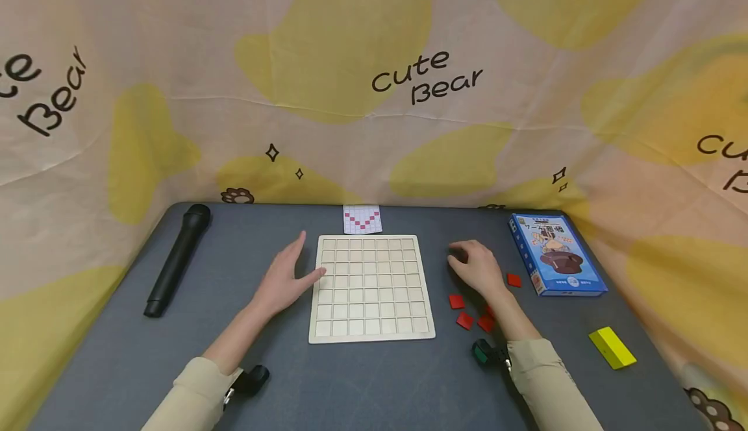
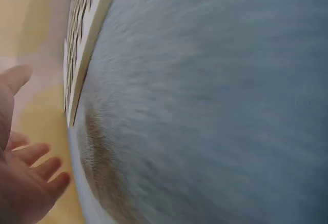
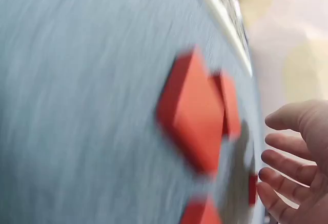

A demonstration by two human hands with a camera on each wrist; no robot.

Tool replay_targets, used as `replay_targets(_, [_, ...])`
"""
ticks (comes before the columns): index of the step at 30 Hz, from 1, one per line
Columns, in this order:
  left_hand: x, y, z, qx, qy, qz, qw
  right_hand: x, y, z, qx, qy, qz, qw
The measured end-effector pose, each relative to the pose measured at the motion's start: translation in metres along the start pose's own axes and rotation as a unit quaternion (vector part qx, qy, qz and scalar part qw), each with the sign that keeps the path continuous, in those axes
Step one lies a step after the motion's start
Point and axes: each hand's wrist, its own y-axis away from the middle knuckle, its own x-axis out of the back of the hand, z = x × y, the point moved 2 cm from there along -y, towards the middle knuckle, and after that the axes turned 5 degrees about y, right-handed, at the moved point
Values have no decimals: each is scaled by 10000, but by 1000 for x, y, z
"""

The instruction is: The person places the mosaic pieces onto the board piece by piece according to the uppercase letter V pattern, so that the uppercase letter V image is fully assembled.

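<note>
A pale board (image 1: 371,292) marked with a grid of squares lies flat on the grey table. My left hand (image 1: 284,280) is at its left side, fingers spread, the thumb tip reaching the board's edge; whether it touches cannot be told. In the left wrist view that hand (image 2: 31,183) holds nothing. To the right of the board is my right hand (image 1: 478,267), its fingers loosely bent. The right wrist view shows no object in this hand (image 3: 297,167). Several red square tiles (image 1: 464,320) lie near the right wrist, some partly hidden by the arm; one red tile (image 3: 192,114) appears large and blurred.
Behind the board stands a small card (image 1: 362,220) with a pink square pattern. A black microphone (image 1: 178,259) lies at the left. On the right are a blue box (image 1: 558,256) and a yellow block (image 1: 612,348). A printed cloth (image 1: 327,41) hangs behind the table (image 1: 374,385).
</note>
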Motion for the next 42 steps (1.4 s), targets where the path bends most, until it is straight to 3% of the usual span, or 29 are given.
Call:
replay_targets(3, [-1,16,0,-1,203,-508,9985,5,4,12,44,28,-78,10000])
replay_targets(9, [-1,39,-3,-472,132,-1159,9920,16,11,26,230,29,-182,9996])
replay_targets(18, [2,51,-5,-806,-172,-1883,9787,29,20,44,244,100,-447,9987])
replay_targets(33, [1,49,-4,-781,-367,-2101,9739,30,22,53,247,71,-547,9982])
replay_targets(42, [1,50,-6,-820,-469,-2083,9735,24,23,47,274,66,-395,9988])
